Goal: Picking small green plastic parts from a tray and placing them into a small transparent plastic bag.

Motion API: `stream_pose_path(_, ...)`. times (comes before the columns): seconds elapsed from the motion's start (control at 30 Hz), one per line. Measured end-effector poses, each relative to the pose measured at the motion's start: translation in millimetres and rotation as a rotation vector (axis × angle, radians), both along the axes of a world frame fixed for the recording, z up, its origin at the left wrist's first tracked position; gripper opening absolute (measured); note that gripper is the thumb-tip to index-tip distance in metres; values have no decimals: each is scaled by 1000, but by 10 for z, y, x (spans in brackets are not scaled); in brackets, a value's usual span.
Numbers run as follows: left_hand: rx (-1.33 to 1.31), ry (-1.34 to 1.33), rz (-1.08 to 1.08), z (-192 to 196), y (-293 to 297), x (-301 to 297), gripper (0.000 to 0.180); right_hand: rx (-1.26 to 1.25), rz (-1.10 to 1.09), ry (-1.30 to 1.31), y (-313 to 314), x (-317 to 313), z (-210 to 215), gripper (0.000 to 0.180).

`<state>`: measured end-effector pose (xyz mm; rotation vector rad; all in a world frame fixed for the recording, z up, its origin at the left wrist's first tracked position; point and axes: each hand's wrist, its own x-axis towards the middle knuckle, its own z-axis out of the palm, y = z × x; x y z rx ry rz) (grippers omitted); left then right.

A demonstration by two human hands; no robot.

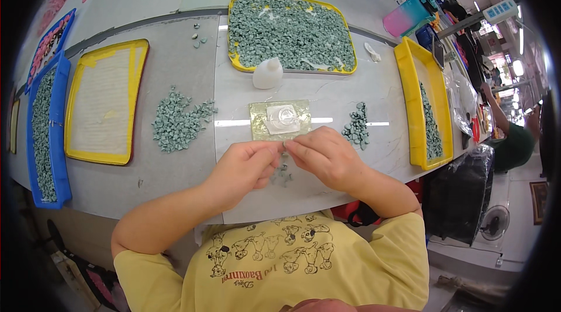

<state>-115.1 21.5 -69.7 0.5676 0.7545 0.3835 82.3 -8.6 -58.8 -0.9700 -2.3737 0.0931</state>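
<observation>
My left hand (pixel 244 166) and my right hand (pixel 327 155) meet at the near edge of a yellowish square mat (pixel 258 114). Their fingertips pinch one small grey-green piece (pixel 284 145) between them. On the mat lies a white square pad (pixel 279 126) with a clear round dish (pixel 287 115) on it. A few more green pieces (pixel 283 176) lie just below the fingers, partly hidden by them. Beyond the mat stands a white squeeze bottle (pixel 268 74). Loose green pieces form a large pile (pixel 177 122) on the left and a smaller one (pixel 356 126) on the right.
A yellow-rimmed tray (pixel 232 54) full of green pieces sits at the back. To the left are a paper-lined tray (pixel 105 104) and a blue bin (pixel 63 136). A yellow bin (pixel 416 119) stands on the right, near a teal-pink bottle (pixel 406 15). Another person (pixel 514 145) is far right.
</observation>
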Motion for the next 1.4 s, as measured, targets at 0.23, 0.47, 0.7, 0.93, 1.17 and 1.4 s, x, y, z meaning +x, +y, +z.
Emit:
stream_pose_path(0.23,81,7,59,-19,30,-91,14,188,-104,-76,138,38,-62,30)
stream_pose_path(0.47,56,30,75,-48,69,-183,18,218,-112,-147,185,-54,-119,28)
stream_pose_path(0.7,98,23,79,-57,65,-220,24,176,-91,-8,170,-74,-117,26)
stream_pose_path(0.93,146,-88,132,-61,78,-267,16,-319,-257,537,53,-233,-73,18)
stream_pose_path(1.17,-8,-191,76,-80,77,-320,11,-456,-211,714,47,-381,-26,19)
stream_pose_path(1.4,-56,-175,30,-17,62,-388,18,-37,-25,346,90,-471,-17,27)
